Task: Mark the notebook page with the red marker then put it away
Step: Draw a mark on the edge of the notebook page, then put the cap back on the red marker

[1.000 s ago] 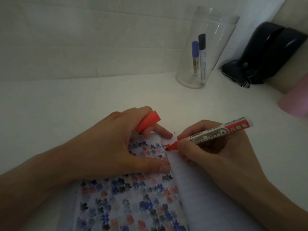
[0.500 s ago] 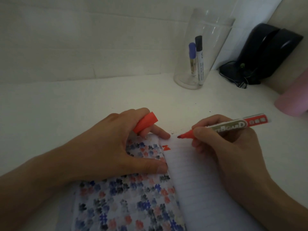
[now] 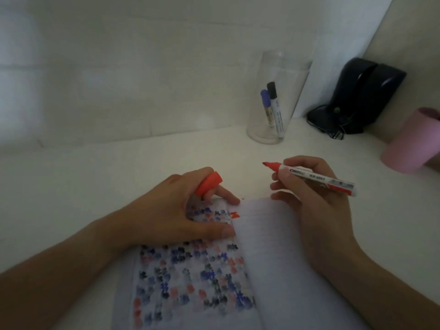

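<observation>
The white bench (image 3: pixel 119 182) runs smooth and matte under everything. On it the notebook (image 3: pixel 273 270) lies open, a soft lined page on the right and a cover speckled with blue, red and black blots on the left. A small red mark (image 3: pixel 235 214) sits at the page's top inner corner, so the marking looks done and the capping is what remains.

Behind stands a tall clear jar (image 3: pixel 276 101), slick-walled, with a blue-capped marker (image 3: pixel 266 106) and a black-capped marker (image 3: pixel 275 108) leaning inside (likely where the red one belongs).

The left hand (image 3: pixel 181 210) presses flat on the cover, fingers curled around the red cap (image 3: pixel 209 183), a short plastic cylinder pinched near the knuckles. The right hand (image 3: pixel 309 194) is closed around the red marker (image 3: pixel 309 176), a glossy white barrel with a printed label, held clear above the bench with its bare wet tip aimed left toward the cap.

The risk is that exposed tip: brought in carelessly, it could smear the left fingers, the bench or the page. The cap is gripped awkwardly too, and could slip as the hands meet. Lifting the left hand might let the cover spring shut.
</observation>
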A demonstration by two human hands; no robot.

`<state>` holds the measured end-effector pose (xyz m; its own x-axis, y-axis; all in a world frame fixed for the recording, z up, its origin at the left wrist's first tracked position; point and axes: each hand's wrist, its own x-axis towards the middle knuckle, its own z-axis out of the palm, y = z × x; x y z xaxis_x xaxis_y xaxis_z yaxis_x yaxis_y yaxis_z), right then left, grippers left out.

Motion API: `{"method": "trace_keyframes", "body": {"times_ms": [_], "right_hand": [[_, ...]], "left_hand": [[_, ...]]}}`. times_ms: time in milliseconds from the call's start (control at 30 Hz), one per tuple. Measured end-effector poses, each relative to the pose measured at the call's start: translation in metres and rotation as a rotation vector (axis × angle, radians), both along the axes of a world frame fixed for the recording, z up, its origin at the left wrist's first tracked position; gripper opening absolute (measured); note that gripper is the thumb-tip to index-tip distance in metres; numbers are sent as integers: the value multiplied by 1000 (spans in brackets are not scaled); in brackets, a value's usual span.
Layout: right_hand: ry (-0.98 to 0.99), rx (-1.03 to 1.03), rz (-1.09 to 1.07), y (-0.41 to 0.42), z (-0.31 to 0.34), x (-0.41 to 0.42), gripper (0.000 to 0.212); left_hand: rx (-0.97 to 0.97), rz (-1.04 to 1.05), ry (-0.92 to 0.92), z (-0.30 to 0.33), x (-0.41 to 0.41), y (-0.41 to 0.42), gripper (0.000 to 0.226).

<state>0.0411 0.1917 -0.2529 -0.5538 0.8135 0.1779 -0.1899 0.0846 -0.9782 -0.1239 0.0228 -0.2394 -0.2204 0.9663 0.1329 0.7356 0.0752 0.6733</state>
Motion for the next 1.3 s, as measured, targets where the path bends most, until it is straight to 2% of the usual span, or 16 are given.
{"method": "trace_keyframes", "body": {"times_ms": [33, 133, 233, 300, 400, 467, 567, 633, 700, 767, 1100, 1300], "right_hand": [[18, -51, 10, 0, 1, 0, 11], [83, -230, 41, -3, 12, 3, 11], [134, -539, 100, -3, 28, 7, 14], [115, -635, 157, -2, 36, 9, 20], [109, -629, 184, -2, 38, 11, 26], [142, -613, 188, -2, 38, 14, 24], [177, -528, 180, 2, 34, 16, 12], [217, -503, 155, 7, 31, 16, 17], [268, -497, 117, 10, 31, 15, 16], [292, -478, 99, 9, 32, 15, 16], [232, -319, 131, 3, 30, 16, 21], [223, -241, 148, -5, 29, 16, 45]], "left_hand": [[-17, -11, -61, -1, -3, 1, 20], [-38, -7, -277, -2, -10, 6, 26], [-51, 119, -180, 9, -7, 10, 36], [-16, 203, -60, 24, 0, 12, 39], [165, 294, 154, 36, 12, 17, 17], [330, 339, 186, 29, 20, 20, 18], [461, 359, -66, 13, 28, 23, 35], [501, 369, -253, 9, 27, 27, 40], [532, 378, -314, 8, 23, 29, 30], [542, 377, -294, 6, 20, 27, 23], [542, 291, -319, 6, 24, 29, 22], [541, 267, -300, 6, 26, 28, 23]]}}
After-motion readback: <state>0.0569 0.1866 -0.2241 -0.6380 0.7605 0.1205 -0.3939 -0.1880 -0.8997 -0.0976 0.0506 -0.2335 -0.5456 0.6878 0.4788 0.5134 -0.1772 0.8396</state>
